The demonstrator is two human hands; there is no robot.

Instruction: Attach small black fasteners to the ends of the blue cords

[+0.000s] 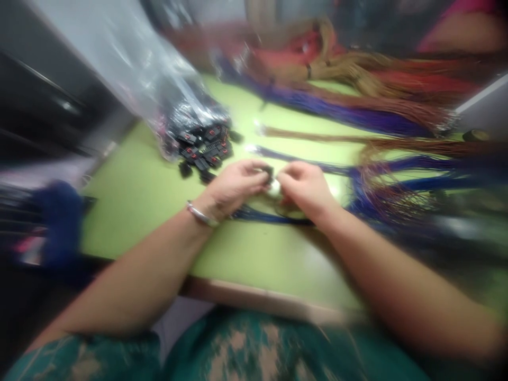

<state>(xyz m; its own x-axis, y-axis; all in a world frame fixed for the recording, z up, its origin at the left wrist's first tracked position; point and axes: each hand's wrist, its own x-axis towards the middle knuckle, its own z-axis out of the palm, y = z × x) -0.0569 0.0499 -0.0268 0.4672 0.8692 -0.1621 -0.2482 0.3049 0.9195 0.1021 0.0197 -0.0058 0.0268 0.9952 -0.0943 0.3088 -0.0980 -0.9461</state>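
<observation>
My left hand (238,182), with a bracelet at its wrist, is closed in a pinch on a small black connector housing (269,172). Facing it, my right hand (304,188) has its thumb and fingers pinched together close to the housing. A pale, whitish bit (274,188) shows between the two hands, too blurred to name. What my right fingertips hold is mostly hidden. A strand of dark blue wires (262,214) lies on the green table (234,248) just below my hands.
Several black connector housings with orange-red parts (206,148) spill from a clear plastic bag (174,90) at the left. Blue wires (317,165), brown wires (317,135) and a purple bundle (329,108) stretch rightward. Red and tan bundles (357,66) lie behind. A wooden edge (257,296) runs nearest my body.
</observation>
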